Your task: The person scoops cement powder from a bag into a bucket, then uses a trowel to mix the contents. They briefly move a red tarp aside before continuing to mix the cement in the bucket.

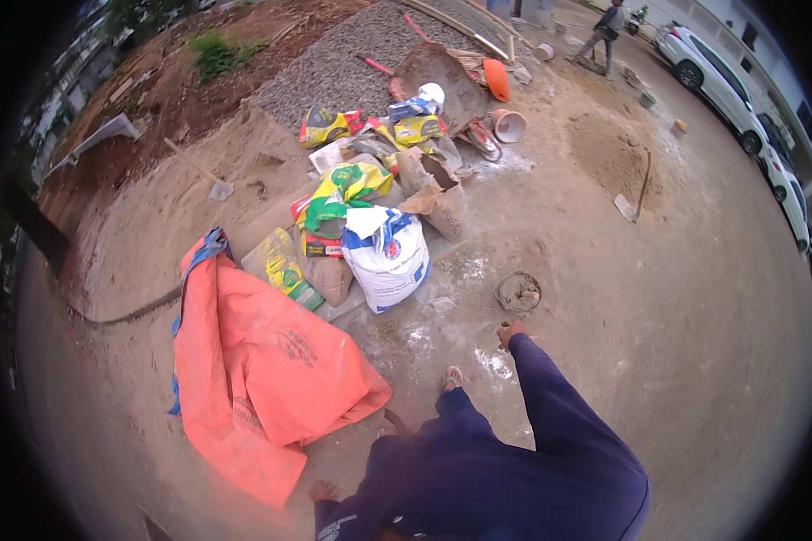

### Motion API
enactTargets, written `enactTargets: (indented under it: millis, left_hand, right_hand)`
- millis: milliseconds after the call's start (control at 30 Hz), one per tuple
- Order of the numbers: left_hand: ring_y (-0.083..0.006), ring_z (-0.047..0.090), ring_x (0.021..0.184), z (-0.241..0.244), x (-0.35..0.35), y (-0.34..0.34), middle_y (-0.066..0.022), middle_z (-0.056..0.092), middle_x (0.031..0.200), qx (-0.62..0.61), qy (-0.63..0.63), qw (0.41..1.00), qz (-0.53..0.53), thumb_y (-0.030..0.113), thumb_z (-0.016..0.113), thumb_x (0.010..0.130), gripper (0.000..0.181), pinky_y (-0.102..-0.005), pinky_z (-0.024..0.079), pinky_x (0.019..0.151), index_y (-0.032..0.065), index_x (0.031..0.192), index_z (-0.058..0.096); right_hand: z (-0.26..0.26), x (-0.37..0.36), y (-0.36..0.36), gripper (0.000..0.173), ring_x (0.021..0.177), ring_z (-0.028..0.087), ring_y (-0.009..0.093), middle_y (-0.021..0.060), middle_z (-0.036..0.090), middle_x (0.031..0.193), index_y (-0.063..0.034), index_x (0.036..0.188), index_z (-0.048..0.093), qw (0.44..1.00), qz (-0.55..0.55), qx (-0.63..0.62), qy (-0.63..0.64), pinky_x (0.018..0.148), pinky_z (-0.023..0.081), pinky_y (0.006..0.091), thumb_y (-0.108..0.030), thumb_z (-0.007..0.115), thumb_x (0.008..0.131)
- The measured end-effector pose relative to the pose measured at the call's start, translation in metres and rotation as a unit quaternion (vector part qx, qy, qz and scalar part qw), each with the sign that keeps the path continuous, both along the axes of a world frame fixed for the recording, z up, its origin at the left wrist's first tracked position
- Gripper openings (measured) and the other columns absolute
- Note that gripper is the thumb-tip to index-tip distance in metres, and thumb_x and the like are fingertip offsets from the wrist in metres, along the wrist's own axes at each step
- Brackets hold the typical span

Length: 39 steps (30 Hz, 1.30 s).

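Note:
My right hand [511, 333] reaches forward at the end of a dark blue sleeve, with its fingers partly curled. Just beyond it stands a round bucket [501, 297] with greyish contents and a pale lump inside. Whether the hand touches the bucket or holds anything is not clear. Low in the picture, my left hand [325, 489] hangs close to my body, small and blurred. Nearest to that hand is a crumpled orange tarpaulin [291, 379] with a blue edge, lying on the ground. A full white-and-blue sack [387, 267] stands ahead, left of the bucket.
Several cement sacks [345, 182] and an open brown paper sack [440, 203] are heaped ahead. Behind them rest a wheelbarrow [440, 81] and an overturned-looking pail [509, 126]. Shovels [626, 207] lie by sand piles. A person [607, 34] stands far off near parked cars [710, 61].

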<state>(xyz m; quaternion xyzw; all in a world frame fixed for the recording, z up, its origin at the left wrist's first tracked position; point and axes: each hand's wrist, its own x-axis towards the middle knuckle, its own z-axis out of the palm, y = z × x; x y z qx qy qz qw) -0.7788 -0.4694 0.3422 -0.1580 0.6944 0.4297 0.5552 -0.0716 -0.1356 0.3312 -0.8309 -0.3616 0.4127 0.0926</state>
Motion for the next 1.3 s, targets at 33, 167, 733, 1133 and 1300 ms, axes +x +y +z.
enactTargets:
  millis: [33, 167, 733, 1133, 1300]
  left_hand:
    - [-0.0505, 0.05, 0.132, 0.004, -0.011, -0.028, -0.0278, 0.046, 0.15, -0.036, 0.008, 0.999, 0.01, 0.036, 0.037, 0.107, 0.048, -0.067, 0.047, 0.102, 0.0061, 0.143, 0.043]
    - [-0.0483, 0.062, 0.12, 0.016, -0.045, -0.12, -0.0286, 0.05, 0.149, -0.141, -0.018, 0.982, 0.123, 0.019, 0.047, 0.104, 0.057, -0.0587, 0.058, 0.091, 0.002, 0.155, 0.029]
    - [-0.0235, 0.07, 0.092, -0.053, -0.129, -0.106, 0.0004, 0.073, 0.096, -0.244, 0.368, 0.555, -0.705, 0.038, 0.075, 0.087, 0.023, -0.0429, 0.056, 0.078, 0.0184, 0.099, 0.077]
    - [-0.0167, 0.07, 0.115, -0.091, -0.403, -0.111, 0.0003, 0.076, 0.119, -0.354, 0.271, 0.393, -0.804, 0.043, 0.072, 0.091, 0.028, -0.0378, 0.056, 0.085, 0.0208, 0.107, 0.08]
    - [-0.0215, 0.07, 0.073, -0.213, -0.542, -0.115, -0.0091, 0.072, 0.081, -0.165, 0.203, 0.948, -0.179, 0.015, 0.068, 0.083, 0.01, -0.0394, 0.058, 0.061, 0.0082, 0.087, 0.074]
  right_hand:
    - [0.009, -0.036, -0.005, 0.048, 0.07, 0.076, 0.027, 0.0198, 0.075, 0.101, -0.0074, 0.144, 0.057, 0.998, -0.021, 0.007, 0.066, 0.064, 0.063, 0.0403, -0.021, 0.062, 0.098]
    - [0.019, -0.143, -0.046, 0.05, 0.072, 0.076, 0.031, 0.0207, 0.073, 0.101, -0.0071, 0.146, 0.053, 0.982, -0.032, 0.015, 0.184, 0.056, 0.062, 0.0417, -0.02, 0.063, 0.099]
    - [-0.049, -0.162, -0.151, 0.032, 0.074, 0.076, 0.037, 0.0211, 0.075, 0.099, 0.0038, 0.12, 0.064, 0.964, -0.017, -0.257, 0.073, 0.059, 0.064, 0.0451, -0.02, 0.062, 0.099]
    - [0.023, -0.292, -0.185, 0.024, 0.064, 0.074, 0.03, 0.017, 0.075, 0.084, -0.0038, 0.116, 0.067, 0.982, -0.105, -0.153, -0.016, 0.054, 0.062, 0.0458, -0.017, 0.064, 0.097]
    - [0.061, -0.349, -0.36, 0.027, 0.072, 0.077, 0.026, 0.0134, 0.078, 0.096, -0.0005, 0.113, 0.07, 0.856, -0.025, -0.499, -0.132, 0.061, 0.062, 0.0419, -0.021, 0.057, 0.102]
